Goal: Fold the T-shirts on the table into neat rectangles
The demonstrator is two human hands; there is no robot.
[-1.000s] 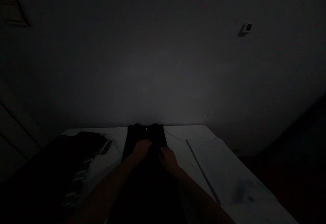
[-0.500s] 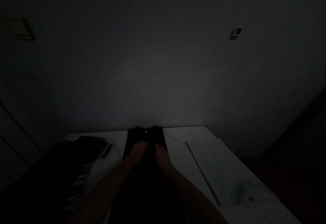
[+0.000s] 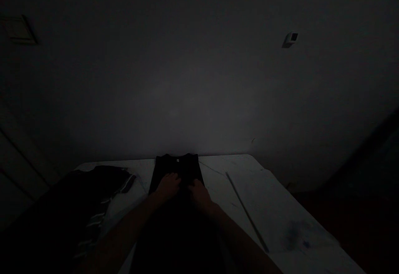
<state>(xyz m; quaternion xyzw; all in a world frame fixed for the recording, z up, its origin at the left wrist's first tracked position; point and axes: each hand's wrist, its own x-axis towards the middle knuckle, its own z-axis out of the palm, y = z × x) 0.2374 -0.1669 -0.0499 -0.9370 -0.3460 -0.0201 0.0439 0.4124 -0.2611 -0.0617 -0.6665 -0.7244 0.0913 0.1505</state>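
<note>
A black garment [image 3: 183,232] with a small light label at its neckline lies lengthwise on the white table, its neck end at the wall. My left hand [image 3: 169,183] rests on the upper part of the garment, left of its middle, fingers loosely spread. Just across from it, my right hand [image 3: 198,191] touches the cloth, fingers apart and pointing inward. A narrow gap separates the two hands. Dim light hides folds and most detail in the black cloth.
To the left, another dark garment [image 3: 71,207] with pale stripes along its edge lies on the table [image 3: 215,168]. A long thin dark strip [image 3: 246,211] runs along the table at right, near bluish stains. A plain wall [image 3: 187,79] rises behind.
My right hand has drawn slightly nearer to me over the garment, and its fingers look more spread. My left hand stays about in place. The view has shifted a little.
</note>
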